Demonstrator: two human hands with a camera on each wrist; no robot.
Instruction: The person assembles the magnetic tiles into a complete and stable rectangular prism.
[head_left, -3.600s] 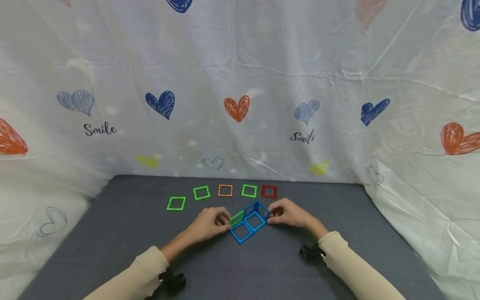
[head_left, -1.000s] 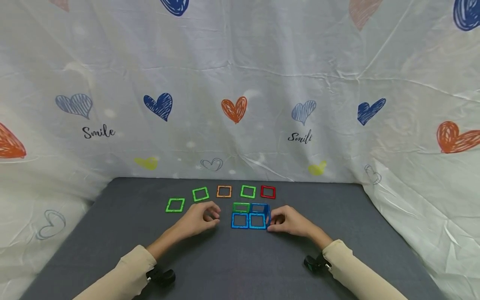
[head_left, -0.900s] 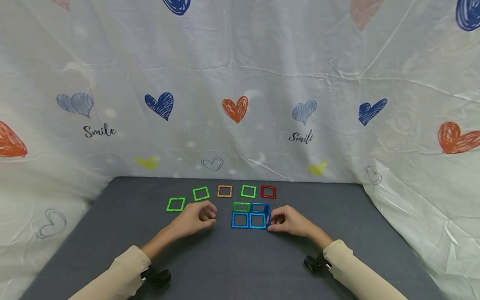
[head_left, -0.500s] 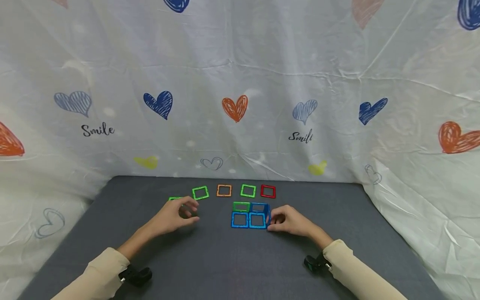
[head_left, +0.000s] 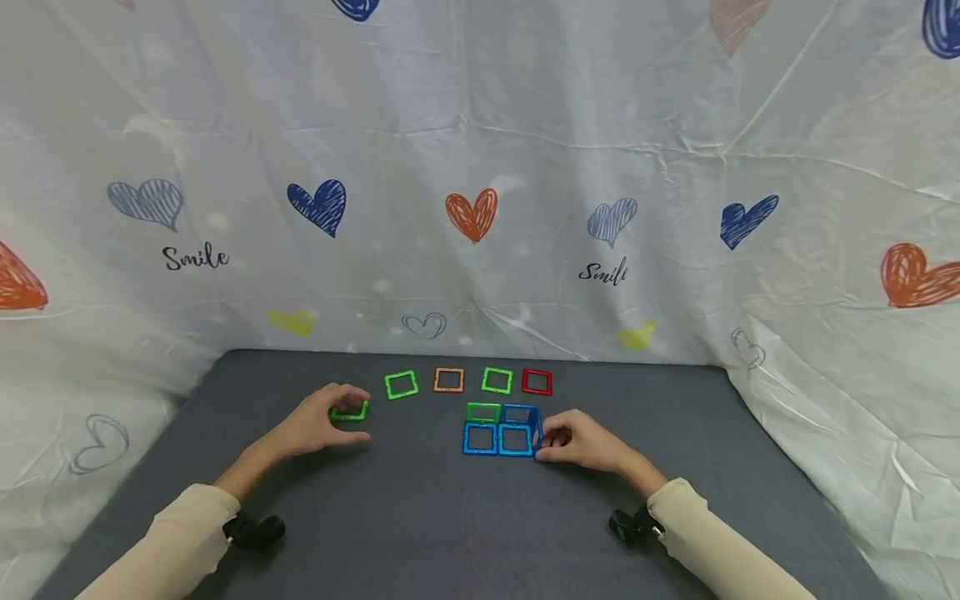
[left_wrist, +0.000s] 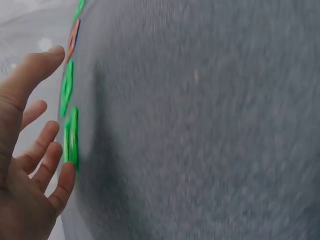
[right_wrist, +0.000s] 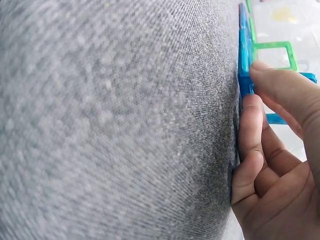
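Note:
My left hand (head_left: pixel 311 422) is spread around a green square magnetic tile (head_left: pixel 348 416) at the left of the row, thumb well apart from the fingers. In the left wrist view the tile (left_wrist: pixel 74 135) appears beside the fingertips; I cannot tell if they touch it. At mid-table two blue square tiles lie flat side by side, the left one (head_left: pixel 480 453) joined to an upright green tile (head_left: pixel 483 407). Behind and to the right of the other stand blue upright tiles. My right hand (head_left: pixel 585 442) pinches the right-side blue tile (head_left: pixel 537 427) between thumb and fingers.
Along the back of the dark table (head_left: pixel 450 533) lie a second green tile (head_left: pixel 401 396), an orange tile (head_left: pixel 448 391), another green tile (head_left: pixel 497 392) and a red tile (head_left: pixel 537 393). A white curtain (head_left: pixel 525 275) printed with hearts hangs behind.
The blue and green structure has been turned square to me. My left hand has let go of its green tile and moved left to the leftmost green tile. Lately my right hand stays put.

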